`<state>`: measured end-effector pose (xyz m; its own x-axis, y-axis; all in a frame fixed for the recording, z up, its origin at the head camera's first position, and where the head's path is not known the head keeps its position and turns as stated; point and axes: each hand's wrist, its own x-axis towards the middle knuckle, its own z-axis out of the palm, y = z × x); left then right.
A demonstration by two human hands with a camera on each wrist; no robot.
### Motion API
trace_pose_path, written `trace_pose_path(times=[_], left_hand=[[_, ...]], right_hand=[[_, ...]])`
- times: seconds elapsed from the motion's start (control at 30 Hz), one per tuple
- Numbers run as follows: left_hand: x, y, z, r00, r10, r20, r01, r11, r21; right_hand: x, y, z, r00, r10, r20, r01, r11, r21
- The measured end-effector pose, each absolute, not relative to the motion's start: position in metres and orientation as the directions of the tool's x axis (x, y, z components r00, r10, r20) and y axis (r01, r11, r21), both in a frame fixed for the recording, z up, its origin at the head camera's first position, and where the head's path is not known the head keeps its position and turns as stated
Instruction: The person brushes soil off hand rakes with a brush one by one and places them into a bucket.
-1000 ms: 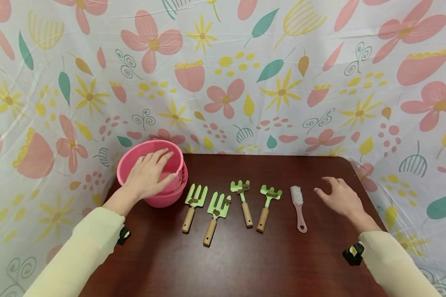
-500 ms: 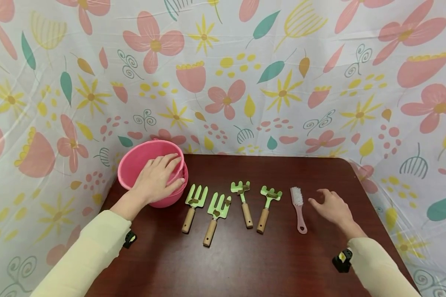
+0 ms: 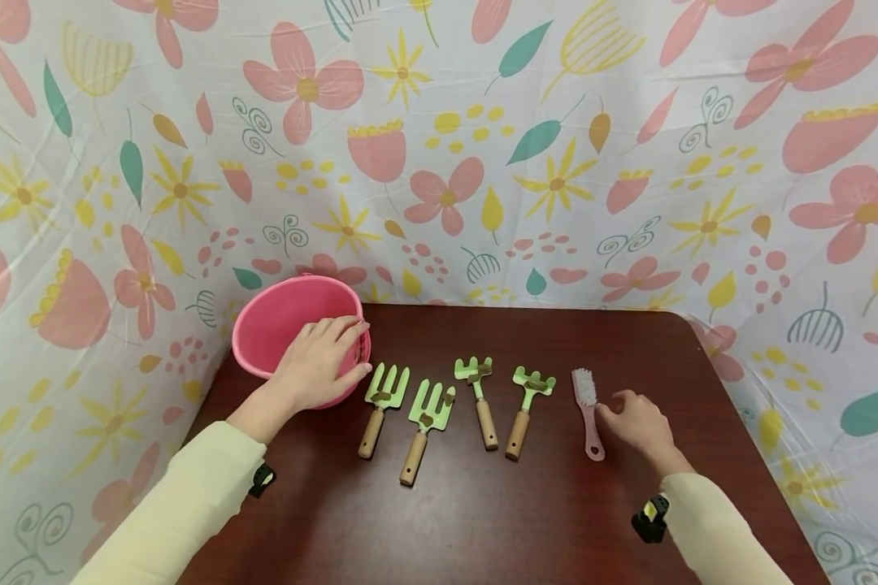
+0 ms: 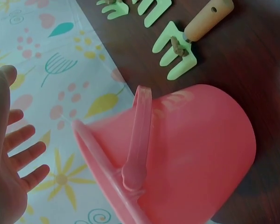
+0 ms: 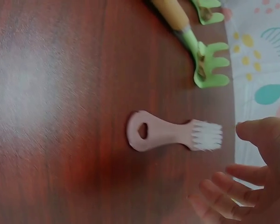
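Note:
My left hand [image 3: 315,366] hovers over the near right side of a pink bucket [image 3: 271,321], fingers loosely bent. In the left wrist view, that hand [image 4: 9,172] stands apart from the bucket [image 4: 205,144] and its handle [image 4: 141,140]. My right hand [image 3: 636,422] is just right of a pink brush [image 3: 590,418], thumb towards it and fingers loosely bent. The right wrist view shows the brush [image 5: 163,133] lying with white bristles up, a gap between it and the hand [image 5: 261,172]. Neither hand holds anything.
Between bucket and brush lie two green hand forks [image 3: 371,431] [image 3: 414,455] and two small green rakes [image 3: 486,422] [image 3: 518,432], wooden-handled and smeared brown. They rest on a dark wooden table [image 3: 475,528]. A flower-patterned cloth [image 3: 439,203] hangs behind and at the sides.
My right hand has moved left and nearer, closer to the brush. My left hand has shifted right and slightly nearer over the bucket's rim. The tools and brush have stayed put.

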<state>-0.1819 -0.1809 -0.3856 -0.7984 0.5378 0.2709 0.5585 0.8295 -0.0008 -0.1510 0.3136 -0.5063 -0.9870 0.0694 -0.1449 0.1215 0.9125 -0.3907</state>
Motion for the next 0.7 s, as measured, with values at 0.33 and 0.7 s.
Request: trace_pose_path(times=[0.33,0.7], left_hand=[[-0.177,-0.171,-0.395,-0.756,0.582,0.301,0.612,0.791,0.009],[-0.173,-0.163,-0.406,-0.758,0.592,0.274,0.622,0.782,0.030]], right_hand=[[-0.147,0.303,-0.519,-0.966,0.121,-0.230,0.199,0.913,-0.355],[-0.149,0.300,-0.530,-0.952,0.132,-0.275,0.229,0.905,-0.358]])
